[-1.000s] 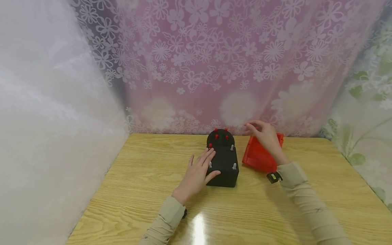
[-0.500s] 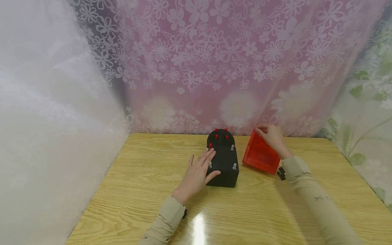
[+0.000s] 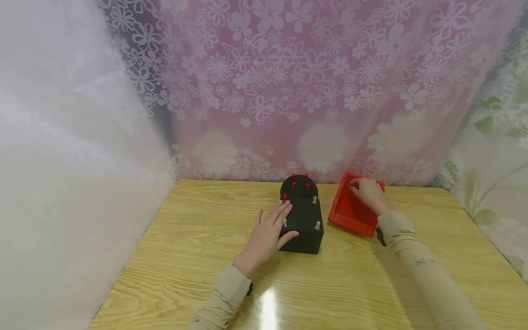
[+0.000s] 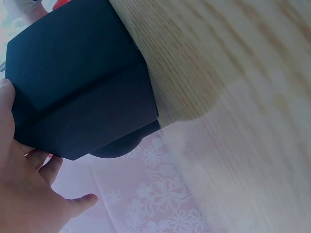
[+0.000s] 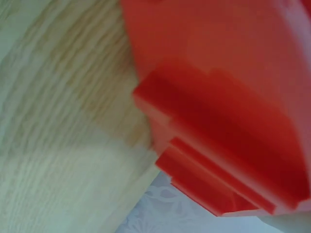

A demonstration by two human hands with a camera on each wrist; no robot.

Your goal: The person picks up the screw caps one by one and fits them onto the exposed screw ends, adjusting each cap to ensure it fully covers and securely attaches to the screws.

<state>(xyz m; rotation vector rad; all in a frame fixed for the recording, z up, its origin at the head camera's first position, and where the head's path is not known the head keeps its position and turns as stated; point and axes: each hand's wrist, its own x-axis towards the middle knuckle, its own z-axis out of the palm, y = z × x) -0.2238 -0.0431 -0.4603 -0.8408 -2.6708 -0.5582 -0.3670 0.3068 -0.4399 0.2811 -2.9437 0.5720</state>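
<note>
A black box (image 3: 303, 213) stands mid-table, with a white peg (image 3: 317, 225) upright at each of three top corners and a red peg (image 3: 285, 197) at the back-left one. My left hand (image 3: 264, 240) rests on its left side, fingers straight and thumb spread along the near edge. The left wrist view shows the box's plain dark faces above that hand (image 4: 24, 194). To the right, my right hand (image 3: 370, 195) reaches down into a red tray (image 3: 340, 213) with fingers bent. Its fingertips are mostly hidden; I cannot tell whether they hold something.
Directly behind the box is a round black piece (image 3: 299, 192) carrying several red pegs. The wooden table (image 3: 185, 229) ends at a pink flowered curtain (image 3: 255, 151). In the right wrist view, the tray's stepped red edge (image 5: 209, 141) fills much of the frame.
My right hand has come down from above the tray's back left, moving right and nearer, into the tray. My left hand has stayed on the box.
</note>
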